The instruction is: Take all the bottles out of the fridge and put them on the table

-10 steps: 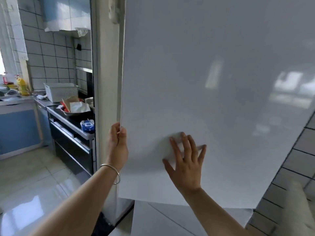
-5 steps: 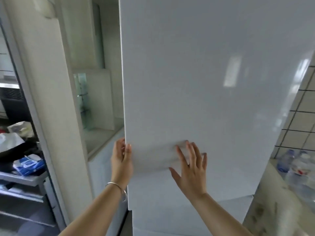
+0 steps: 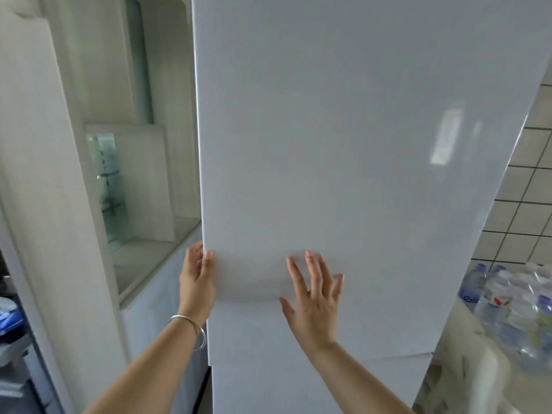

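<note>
The white fridge door [image 3: 343, 144] fills most of the view and stands partly open. My left hand [image 3: 197, 282] grips the door's left edge, fingers wrapped around it. My right hand [image 3: 316, 297] lies flat on the door's front with fingers spread. Through the gap at the left I see the fridge interior [image 3: 140, 186] with a glass shelf; no bottle shows inside. Several clear plastic water bottles [image 3: 513, 309] stand on the table [image 3: 466, 354] at the lower right.
A tiled wall [image 3: 525, 204] rises behind the table at the right. A white door frame or fridge side [image 3: 44, 204] stands at the left, with a blue item [image 3: 9, 318] on a counter beyond it. A lower fridge drawer front [image 3: 268, 389] sits beneath the door.
The view has swung right from the kitchen toward the fridge. The door's gap now shows the interior, and the bottles on the table have come into view. Both hands stay on the door.
</note>
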